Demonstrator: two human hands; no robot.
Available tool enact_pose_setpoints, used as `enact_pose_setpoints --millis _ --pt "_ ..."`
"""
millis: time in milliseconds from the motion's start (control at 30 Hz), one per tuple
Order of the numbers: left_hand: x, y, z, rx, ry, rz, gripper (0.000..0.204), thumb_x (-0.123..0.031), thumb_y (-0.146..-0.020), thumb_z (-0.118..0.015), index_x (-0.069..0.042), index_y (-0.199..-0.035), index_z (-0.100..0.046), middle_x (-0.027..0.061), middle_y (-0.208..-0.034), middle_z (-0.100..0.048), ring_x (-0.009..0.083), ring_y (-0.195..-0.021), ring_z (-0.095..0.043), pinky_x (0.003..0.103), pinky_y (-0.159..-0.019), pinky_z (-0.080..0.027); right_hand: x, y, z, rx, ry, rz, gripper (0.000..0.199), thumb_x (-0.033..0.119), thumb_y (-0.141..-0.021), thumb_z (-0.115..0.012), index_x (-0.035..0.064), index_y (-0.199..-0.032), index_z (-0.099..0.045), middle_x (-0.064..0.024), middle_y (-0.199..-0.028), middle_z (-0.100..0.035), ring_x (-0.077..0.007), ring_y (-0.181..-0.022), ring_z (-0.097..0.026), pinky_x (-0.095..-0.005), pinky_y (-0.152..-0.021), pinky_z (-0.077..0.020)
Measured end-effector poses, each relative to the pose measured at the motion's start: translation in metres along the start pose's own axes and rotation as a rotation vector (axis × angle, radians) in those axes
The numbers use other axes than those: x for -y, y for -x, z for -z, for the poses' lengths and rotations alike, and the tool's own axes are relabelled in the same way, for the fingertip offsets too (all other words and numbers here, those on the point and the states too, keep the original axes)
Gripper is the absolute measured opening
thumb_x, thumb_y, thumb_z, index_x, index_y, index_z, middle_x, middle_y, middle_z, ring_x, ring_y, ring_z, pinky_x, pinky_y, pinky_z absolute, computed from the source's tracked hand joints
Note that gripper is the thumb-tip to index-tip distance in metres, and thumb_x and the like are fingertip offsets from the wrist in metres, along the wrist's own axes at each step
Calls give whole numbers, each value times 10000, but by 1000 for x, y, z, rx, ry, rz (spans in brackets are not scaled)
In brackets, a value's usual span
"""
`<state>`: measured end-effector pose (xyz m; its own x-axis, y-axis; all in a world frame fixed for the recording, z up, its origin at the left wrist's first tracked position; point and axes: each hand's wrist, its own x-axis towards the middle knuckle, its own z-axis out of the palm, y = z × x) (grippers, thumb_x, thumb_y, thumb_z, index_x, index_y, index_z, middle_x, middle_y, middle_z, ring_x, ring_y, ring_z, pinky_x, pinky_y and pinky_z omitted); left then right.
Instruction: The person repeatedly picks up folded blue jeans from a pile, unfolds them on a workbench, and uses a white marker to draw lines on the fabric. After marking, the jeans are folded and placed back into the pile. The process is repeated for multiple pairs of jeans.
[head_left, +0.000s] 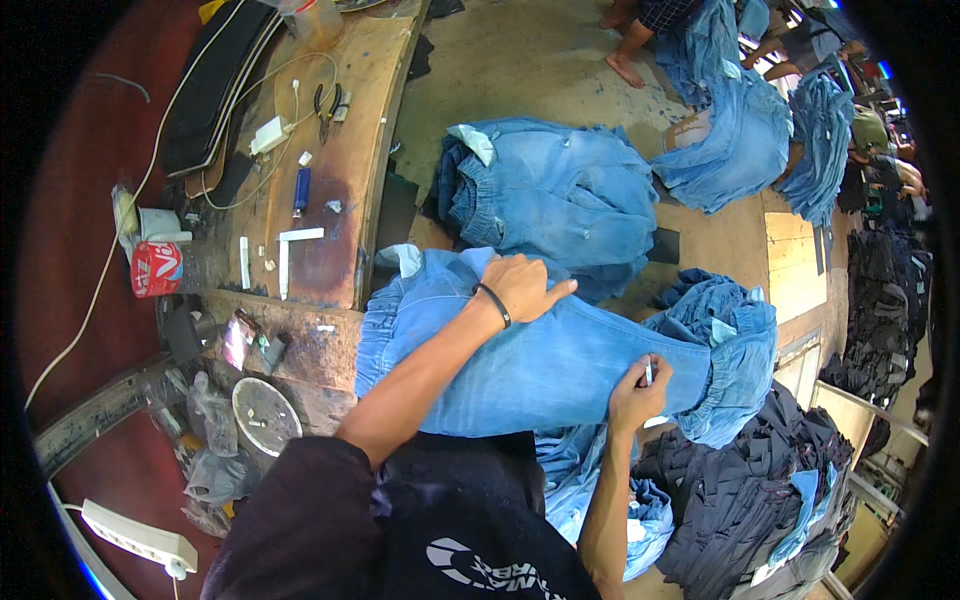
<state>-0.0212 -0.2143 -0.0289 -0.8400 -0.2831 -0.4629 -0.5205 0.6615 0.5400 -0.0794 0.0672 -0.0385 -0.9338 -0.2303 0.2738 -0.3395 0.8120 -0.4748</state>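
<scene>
A pair of light blue jeans (470, 370) with a gathered elastic waistband lies stretched across in front of me, its waist to the left. My left hand (525, 290) is closed at the far edge of the jeans, fingers curled over the cloth and thumb pointing right. On the leg toward the right rests my right hand (637, 393), its fingers closed round a short white stick (648, 372) that looks like chalk. Just beyond lies a stack of folded blue jeans (560, 180). Another bunched pair of jeans (740, 350) touches the right end of the one I hold.
At left, a wooden table (350, 110) bears white sticks (284, 265), a blue lighter (301, 190), pliers (326, 108) and a cable. A red-labelled cup (157, 268) and a round dish (266, 415) sit nearer. Dark garments (740, 500) pile up at right. Other people work at the far right.
</scene>
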Motion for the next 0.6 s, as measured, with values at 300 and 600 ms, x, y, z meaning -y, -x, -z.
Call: enact_pose_setpoints --millis 300,600 --pt "30 -51 -24 -38 61 -248 722 -640 -984 -502 2 -796 -772 294 -765 -693 477 -798 -694 553 -732 -545 10 -2 7 95 -20 -72 238 240 -1043 -607 4 -1060 -635 -140 -830 -689 -242 -695 -636 -366 -648 -491" --pt "15 -18 -11 -8 10 -61 746 -694 -966 -479 -16 -945 -790 256 -988 -744 451 -982 -700 533 -853 -550 9 4 -5 -8 4 -62 217 248 -1012 -627 36 -1053 -644 -171 -838 -709 -334 -695 -692 -424 -607 -516"
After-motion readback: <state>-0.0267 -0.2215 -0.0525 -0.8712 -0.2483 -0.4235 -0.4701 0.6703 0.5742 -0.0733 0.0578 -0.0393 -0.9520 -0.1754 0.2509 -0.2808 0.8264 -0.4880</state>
